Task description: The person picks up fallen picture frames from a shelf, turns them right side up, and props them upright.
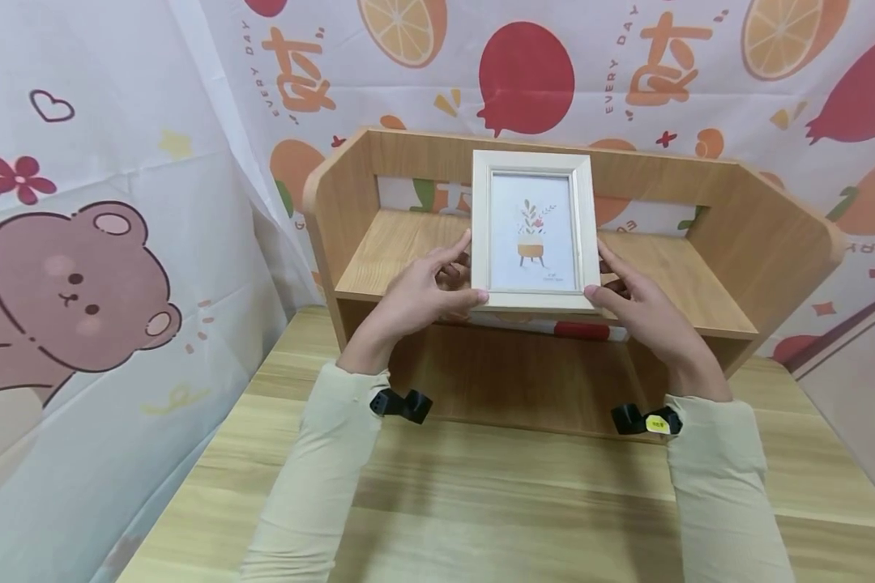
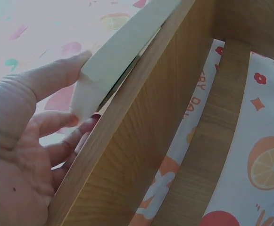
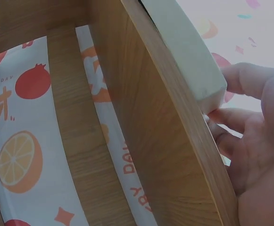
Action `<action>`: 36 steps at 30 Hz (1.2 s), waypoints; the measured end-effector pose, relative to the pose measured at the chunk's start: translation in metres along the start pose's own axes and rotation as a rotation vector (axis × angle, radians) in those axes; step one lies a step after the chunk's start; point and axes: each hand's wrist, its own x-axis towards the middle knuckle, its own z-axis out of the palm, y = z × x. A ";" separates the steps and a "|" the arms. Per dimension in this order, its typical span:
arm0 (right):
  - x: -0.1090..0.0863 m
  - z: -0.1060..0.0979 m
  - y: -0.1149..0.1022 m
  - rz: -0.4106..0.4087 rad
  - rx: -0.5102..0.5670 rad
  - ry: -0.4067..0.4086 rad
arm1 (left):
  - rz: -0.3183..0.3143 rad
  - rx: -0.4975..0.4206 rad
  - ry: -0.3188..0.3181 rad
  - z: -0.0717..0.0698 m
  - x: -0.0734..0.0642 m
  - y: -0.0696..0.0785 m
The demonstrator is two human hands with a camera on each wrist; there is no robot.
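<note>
Fingers [image 1: 603, 296] gripping frame [image 1: 532, 231], shelf [image 1: 693, 275] beneath, cloth [image 1: 437, 85] behind

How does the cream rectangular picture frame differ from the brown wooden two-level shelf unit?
The cream rectangular picture frame is pale, while the brown wooden two-level shelf unit is darker, with visible grain. The frame is small; the shelf unit is much wider. The frame is held between the left hand and right hand, whereas the shelf unit stands on the pale wood-grained table. Both show in all three views.
</note>
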 end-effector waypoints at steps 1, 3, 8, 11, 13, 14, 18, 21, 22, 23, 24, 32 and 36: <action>0.000 0.001 0.000 -0.006 0.010 0.009 | -0.005 -0.009 0.015 0.001 0.000 0.001; 0.001 0.002 0.000 -0.017 0.021 0.022 | -0.009 -0.030 0.044 0.003 0.001 0.001; 0.002 0.003 0.000 -0.036 0.021 0.040 | -0.004 -0.060 0.079 0.004 0.003 0.002; 0.003 0.003 0.000 -0.038 0.022 0.055 | -0.006 -0.085 0.091 0.005 0.003 0.003; 0.003 0.003 0.000 -0.038 0.024 0.071 | -0.009 -0.107 0.103 0.005 0.004 0.003; 0.004 0.003 0.000 -0.038 0.026 0.078 | -0.009 -0.115 0.109 0.005 0.004 0.003; 0.004 0.004 0.001 -0.042 0.036 0.107 | -0.002 -0.153 0.123 0.005 0.004 0.003; 0.004 0.005 0.001 -0.050 0.047 0.127 | -0.002 -0.162 0.122 0.005 0.004 0.003; 0.004 0.005 0.001 -0.052 0.052 0.133 | -0.004 -0.158 0.124 0.005 0.004 0.003; 0.004 0.006 0.001 -0.052 0.058 0.139 | -0.007 -0.144 0.126 0.006 0.004 0.003; 0.003 0.006 0.001 -0.052 0.060 0.148 | -0.013 -0.128 0.127 0.006 0.004 0.003; 0.001 0.010 0.004 -0.085 0.055 0.197 | -0.051 -0.059 0.129 0.007 0.002 0.001; 0.001 0.010 0.004 -0.078 0.062 0.220 | -0.042 -0.062 0.130 0.006 0.003 0.001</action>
